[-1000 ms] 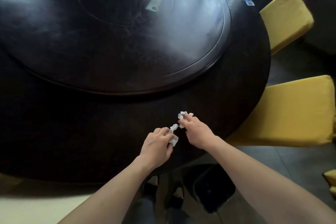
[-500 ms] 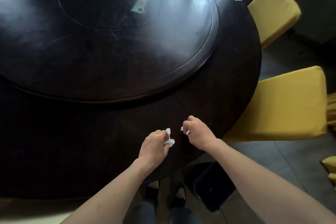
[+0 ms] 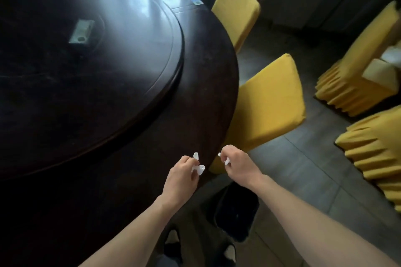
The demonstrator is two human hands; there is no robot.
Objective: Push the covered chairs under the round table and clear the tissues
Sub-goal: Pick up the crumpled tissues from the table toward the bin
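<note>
My left hand (image 3: 181,176) grips a crumpled white tissue (image 3: 198,167) over the near right edge of the dark round table (image 3: 208,76). My right hand (image 3: 238,163) holds another small white tissue (image 3: 226,161) in its curled fingers, just past the table's rim. Two yellow covered chairs stand at the table's right side: the near chair (image 3: 271,104) has its back against the rim, and the far chair (image 3: 236,11) stands behind it.
A black bin (image 3: 236,217) stands on the tiled floor below my hands, beside my feet. Two more yellow covered chairs (image 3: 358,67) (image 3: 377,149) stand apart at the right. A lazy Susan (image 3: 108,60) with a small card fills the table's middle.
Both hands have lifted the tissues off the tabletop and drawn back toward the rim. My view has swung right, bringing the far right chairs into sight.
</note>
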